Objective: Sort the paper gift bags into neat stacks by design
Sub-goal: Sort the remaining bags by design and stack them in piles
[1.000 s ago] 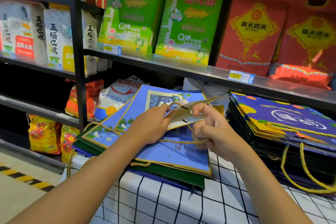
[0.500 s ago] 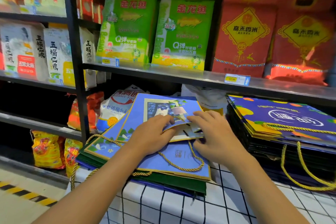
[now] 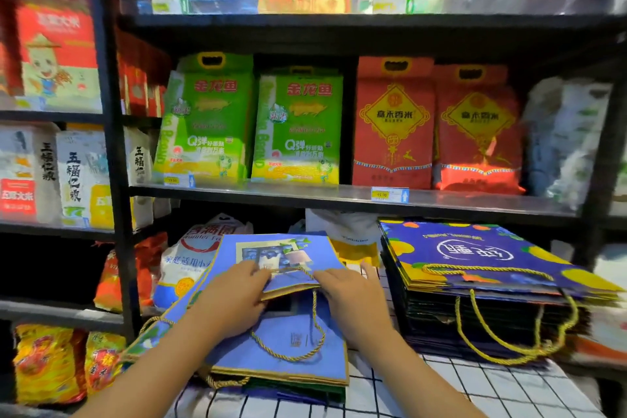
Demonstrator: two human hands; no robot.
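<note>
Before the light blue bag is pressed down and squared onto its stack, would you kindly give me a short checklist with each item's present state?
1. Both hands on the bag: ok. The left hand and right hand hold the top edge of the light blue bag.
2. Same design beneath: ok; the light blue stack matches.
3. Edges aligned with stack: not ok; the bag sits skewed, further back.
4. Rope handle tucked away: not ok; it loops loose over the stack.
5. Apart from the dark blue fruit-print stack: ok.
6. Green bags under the stack sorted: cannot tell.
</note>
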